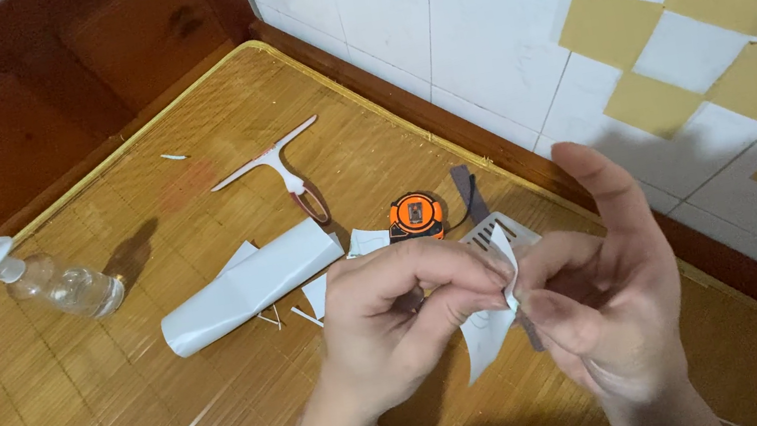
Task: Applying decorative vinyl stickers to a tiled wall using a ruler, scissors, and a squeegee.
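Note:
My left hand (397, 327) and my right hand (609, 293) meet in the lower middle of the head view. Both pinch a small white sheet of film or paper (491, 332) between thumb and fingertips, and its loose corner hangs down between the hands. The right hand's index finger sticks up free. Just behind the hands on the woven bamboo mat (78, 423) lie an orange and black tape measure (416, 216) and a white ribbed scraper card (500, 226), partly hidden by my fingers.
A rolled white sheet (248, 286) lies left of the hands with small white scraps around it. A white squeegee (275, 165) rests further back, a clear spray bottle (45, 281) at the left. A tiled wall (508, 10) with tan squares borders the mat on the right.

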